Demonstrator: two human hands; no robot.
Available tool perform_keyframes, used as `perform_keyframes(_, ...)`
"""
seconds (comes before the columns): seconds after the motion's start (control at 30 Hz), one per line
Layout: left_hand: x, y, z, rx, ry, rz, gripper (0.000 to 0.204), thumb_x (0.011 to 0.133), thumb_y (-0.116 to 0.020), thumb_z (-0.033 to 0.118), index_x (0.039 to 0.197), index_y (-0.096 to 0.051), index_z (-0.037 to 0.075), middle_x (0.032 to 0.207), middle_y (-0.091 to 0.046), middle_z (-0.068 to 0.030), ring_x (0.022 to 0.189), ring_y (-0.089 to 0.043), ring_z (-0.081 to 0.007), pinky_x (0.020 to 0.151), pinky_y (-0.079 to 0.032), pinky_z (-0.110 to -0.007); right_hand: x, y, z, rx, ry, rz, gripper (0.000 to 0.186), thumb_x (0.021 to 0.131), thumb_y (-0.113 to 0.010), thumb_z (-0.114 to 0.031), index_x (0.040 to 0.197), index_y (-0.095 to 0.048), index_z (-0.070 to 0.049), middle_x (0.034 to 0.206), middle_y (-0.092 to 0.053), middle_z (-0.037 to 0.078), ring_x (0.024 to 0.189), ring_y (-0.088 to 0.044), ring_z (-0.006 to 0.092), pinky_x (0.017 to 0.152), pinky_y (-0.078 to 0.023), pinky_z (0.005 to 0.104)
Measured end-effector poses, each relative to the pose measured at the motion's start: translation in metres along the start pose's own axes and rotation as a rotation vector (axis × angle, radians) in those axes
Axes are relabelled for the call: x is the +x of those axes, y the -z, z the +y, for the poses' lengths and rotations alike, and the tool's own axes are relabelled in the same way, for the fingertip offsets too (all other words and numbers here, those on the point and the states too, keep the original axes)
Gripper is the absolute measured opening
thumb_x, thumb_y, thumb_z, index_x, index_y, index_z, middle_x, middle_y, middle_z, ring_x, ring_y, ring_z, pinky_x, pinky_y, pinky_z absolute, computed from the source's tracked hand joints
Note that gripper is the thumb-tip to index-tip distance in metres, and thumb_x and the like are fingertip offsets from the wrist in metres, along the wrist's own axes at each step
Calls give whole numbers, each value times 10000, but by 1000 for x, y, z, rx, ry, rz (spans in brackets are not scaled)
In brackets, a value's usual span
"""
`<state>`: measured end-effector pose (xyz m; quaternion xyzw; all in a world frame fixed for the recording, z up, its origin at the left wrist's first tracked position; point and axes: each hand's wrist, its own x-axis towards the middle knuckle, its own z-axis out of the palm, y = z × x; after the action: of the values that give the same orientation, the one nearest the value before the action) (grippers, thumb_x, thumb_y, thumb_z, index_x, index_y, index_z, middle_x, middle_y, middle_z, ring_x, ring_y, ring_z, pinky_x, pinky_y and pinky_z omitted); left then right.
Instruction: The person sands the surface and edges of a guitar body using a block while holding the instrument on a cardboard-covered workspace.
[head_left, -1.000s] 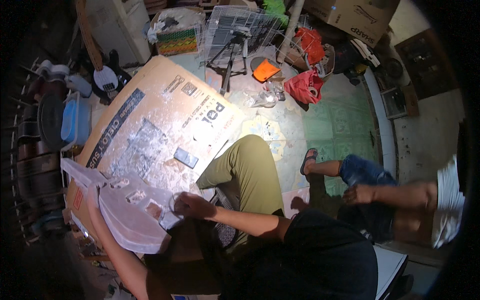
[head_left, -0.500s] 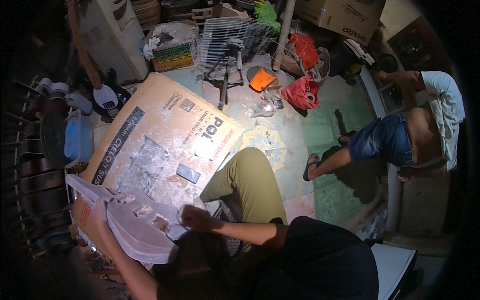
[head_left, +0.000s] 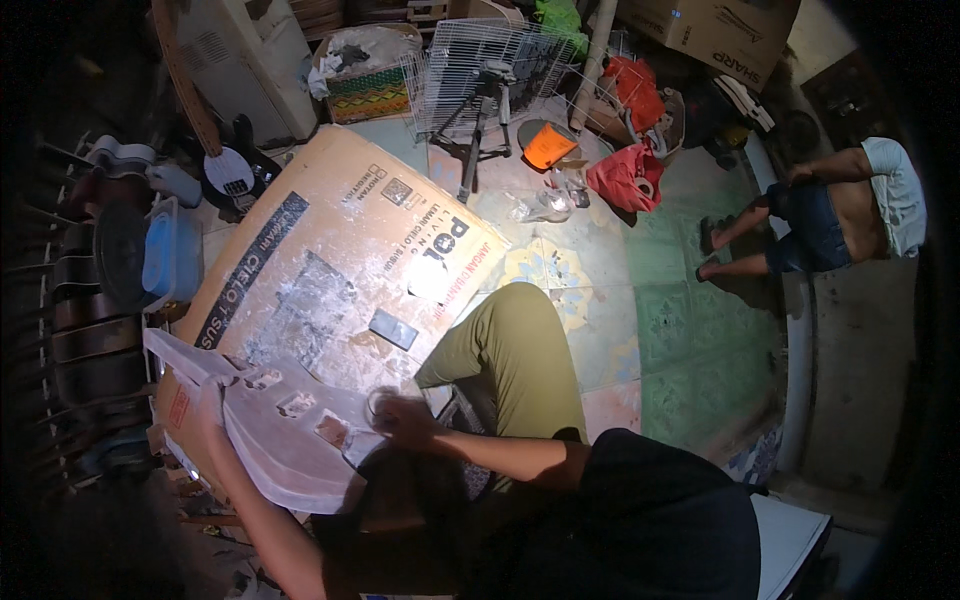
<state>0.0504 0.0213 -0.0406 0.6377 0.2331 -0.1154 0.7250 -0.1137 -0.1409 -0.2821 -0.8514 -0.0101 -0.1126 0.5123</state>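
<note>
A pale, dusty electric guitar body (head_left: 290,465) with several cut-out cavities lies tilted across my lap, at the near edge of the cardboard sheet. My left hand (head_left: 212,408) is closed round its edge beside the narrow end on the left. At the body's other end, my right hand (head_left: 405,420) is curled with its fingers bent in, close to the cavity nearest me. A small pale edge shows at those fingers, too unclear to name. Beyond the right hand, a flat grey rectangular block (head_left: 393,328) rests on the cardboard.
The dusty printed cardboard sheet (head_left: 340,220) covers the floor ahead. Behind it stand a black tripod (head_left: 480,130), a wire rack (head_left: 440,75), an orange container (head_left: 548,147) and a red bag (head_left: 625,182). Dark curved pieces (head_left: 85,335) line the left. Another person (head_left: 835,215) is at right.
The view has shifted slightly, so the scene sits a little differently in the picture. The other person has moved farther off, legs now closer together. My left hand keeps its hold on the guitar body.
</note>
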Motion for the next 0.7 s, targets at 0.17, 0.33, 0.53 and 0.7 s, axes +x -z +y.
perform_keyframes(0.17,11,0,-11,80,-14,-16,528,808,-678,383,1195,-591,34,1087,-589,-126,920,-599,-241,817,-486,-330,11,9,-21,-133,-277,-88,148,744,-734,-148,813,-622,-80,780,-629,128,730,-653,305,632,-505,411)
perform_keyframes(0.33,36,24,-14,206,-70,-23,534,768,-699,352,1176,-611,18,1139,-575,-149,953,-598,-248,858,-472,-320,6,-4,10,127,-67,-1,46,805,-649,-111,842,-633,-90,804,-640,116,744,-651,306,656,-509,413)
perform_keyframes(0.53,106,53,-25,612,-169,-44,543,720,-724,314,1153,-636,-1,1201,-559,-178,992,-597,-257,908,-455,-309,-5,7,6,748,-576,-232,484,822,-688,-99,1266,-526,4,1067,-645,93,1013,-612,158,902,-502,322)
perform_keyframes(0.7,132,80,-24,793,-156,-75,552,679,-745,282,1134,-656,-17,1253,-546,-202,1025,-596,-265,949,-440,-299,10,11,-18,453,-432,-223,220,808,-715,-92,971,-596,-3,913,-643,68,861,-591,121,778,-488,281)
